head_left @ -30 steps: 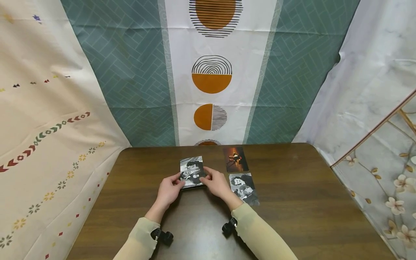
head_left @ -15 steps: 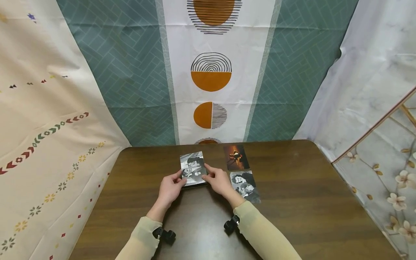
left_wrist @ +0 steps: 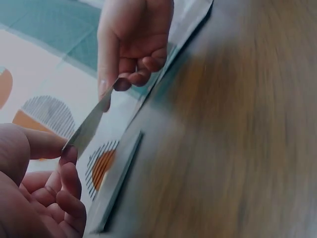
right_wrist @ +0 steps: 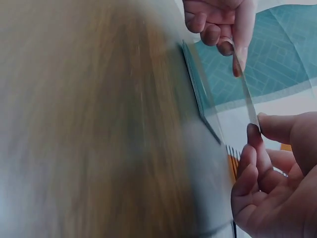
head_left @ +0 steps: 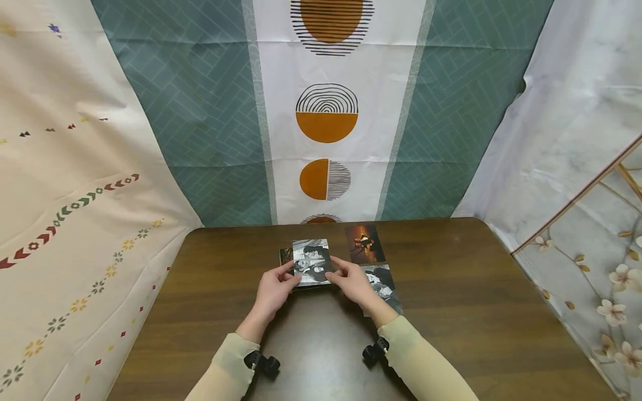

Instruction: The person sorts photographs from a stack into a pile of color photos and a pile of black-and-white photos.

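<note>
A black-and-white photo card point(head_left: 312, 257) is held up between both hands, face toward the head camera. My left hand point(head_left: 273, 289) pinches its left edge between thumb and fingers; my right hand point(head_left: 353, 285) pinches the right edge. The left wrist view shows the thin card point(left_wrist: 88, 130) nearly edge-on, raised off the tabletop. Behind and below it lies a stack of cards point(right_wrist: 199, 89), whose dark top card point(head_left: 286, 255) peeks out at the left in the head view; the held card hides the remainder.
To the right, a dark orange-toned photo card point(head_left: 365, 244) lies above another black-and-white photo card point(head_left: 383, 287), partly covered by my right hand and wrist. The brown wooden table point(head_left: 466, 289) meets a patterned cloth point(head_left: 326, 128) at its far edge.
Both hands have moved right with the black-and-white photo card, uncovering the dark card at the left of the stack. The cards on the right have stayed in place.
</note>
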A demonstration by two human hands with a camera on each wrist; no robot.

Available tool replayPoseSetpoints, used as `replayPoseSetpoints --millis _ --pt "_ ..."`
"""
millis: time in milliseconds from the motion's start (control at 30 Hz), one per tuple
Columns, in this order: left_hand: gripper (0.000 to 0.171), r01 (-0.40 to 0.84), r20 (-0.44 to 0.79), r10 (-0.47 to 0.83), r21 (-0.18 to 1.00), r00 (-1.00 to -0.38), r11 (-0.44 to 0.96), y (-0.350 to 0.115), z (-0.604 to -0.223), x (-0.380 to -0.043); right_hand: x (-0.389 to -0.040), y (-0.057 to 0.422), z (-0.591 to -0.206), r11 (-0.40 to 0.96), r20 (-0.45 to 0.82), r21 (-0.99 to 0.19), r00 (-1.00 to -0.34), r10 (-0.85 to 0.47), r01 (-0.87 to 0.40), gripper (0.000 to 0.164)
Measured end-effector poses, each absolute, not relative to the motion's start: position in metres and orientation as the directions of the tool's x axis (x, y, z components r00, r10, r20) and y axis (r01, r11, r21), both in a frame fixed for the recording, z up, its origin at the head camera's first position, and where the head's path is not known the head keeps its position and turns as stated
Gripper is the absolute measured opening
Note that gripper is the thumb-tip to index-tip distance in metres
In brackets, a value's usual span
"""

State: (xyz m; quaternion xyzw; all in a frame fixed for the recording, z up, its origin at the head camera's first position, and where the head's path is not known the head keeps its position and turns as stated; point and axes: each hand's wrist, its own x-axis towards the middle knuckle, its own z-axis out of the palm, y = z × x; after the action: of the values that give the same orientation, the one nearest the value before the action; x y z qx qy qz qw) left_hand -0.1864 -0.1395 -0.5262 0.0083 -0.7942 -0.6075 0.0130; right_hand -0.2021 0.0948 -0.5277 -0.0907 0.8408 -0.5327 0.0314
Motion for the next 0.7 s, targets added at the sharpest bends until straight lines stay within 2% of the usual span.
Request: replayPoseSetpoints --millis 133,367,700 --pt "0.052 0.016 0.013 0.014 0.978 -1.0 0.206 -0.123 -0.524 -0.185 -0.197 0.115 -0.529 0.408 0.023 -0.908 -0.986 -0.167 -0.09 0.055" --pt "0.049 0.043 0.017 0.11 0.971 -0.994 0.235 -0.093 -0.53 -0.18 -0.189 0.148 -0.527 0.393 -0.037 -0.919 -0.996 -0.08 0.003 0.055" --pt "0.051 0.059 0.015 0.182 0.97 -0.983 0.236 -0.053 -0.544 -0.172 -0.178 0.19 -0.524 0.427 -0.009 -0.904 -1.0 -0.028 -0.004 0.048"
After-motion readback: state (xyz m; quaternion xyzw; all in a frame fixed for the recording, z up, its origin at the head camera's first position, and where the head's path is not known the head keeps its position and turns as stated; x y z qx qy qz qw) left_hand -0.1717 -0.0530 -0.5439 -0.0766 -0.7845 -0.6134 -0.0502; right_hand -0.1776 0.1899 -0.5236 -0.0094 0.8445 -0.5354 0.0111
